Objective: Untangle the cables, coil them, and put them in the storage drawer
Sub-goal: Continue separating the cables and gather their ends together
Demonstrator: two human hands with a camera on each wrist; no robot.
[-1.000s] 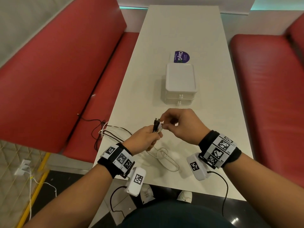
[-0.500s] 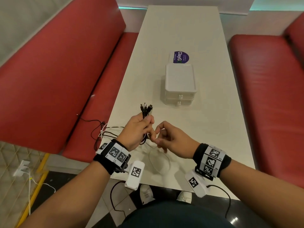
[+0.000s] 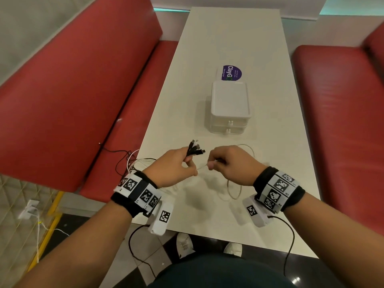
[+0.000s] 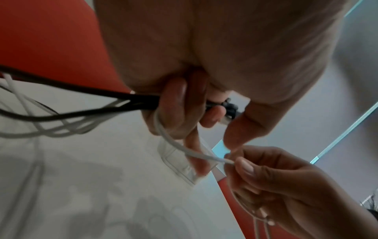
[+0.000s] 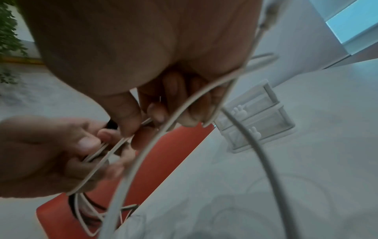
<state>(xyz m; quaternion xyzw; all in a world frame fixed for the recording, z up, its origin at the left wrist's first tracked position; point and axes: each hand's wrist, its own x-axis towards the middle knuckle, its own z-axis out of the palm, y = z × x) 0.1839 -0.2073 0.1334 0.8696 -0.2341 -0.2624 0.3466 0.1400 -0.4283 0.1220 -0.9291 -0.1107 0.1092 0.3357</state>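
Above the near end of the white table (image 3: 228, 48), the left hand (image 3: 172, 167) grips a bundle of black cables (image 3: 194, 150), fingers curled round it, with the plug ends fanning out past the knuckles. A white cable (image 4: 184, 148) runs from this hand to the right hand (image 3: 230, 165), which pinches it between thumb and forefinger, its loose loops hanging below. More cables (image 3: 133, 163) trail off the table's left edge onto the red bench (image 3: 62, 90). Closed, the white drawer box (image 3: 229, 102) stands mid-table, well apart from both hands.
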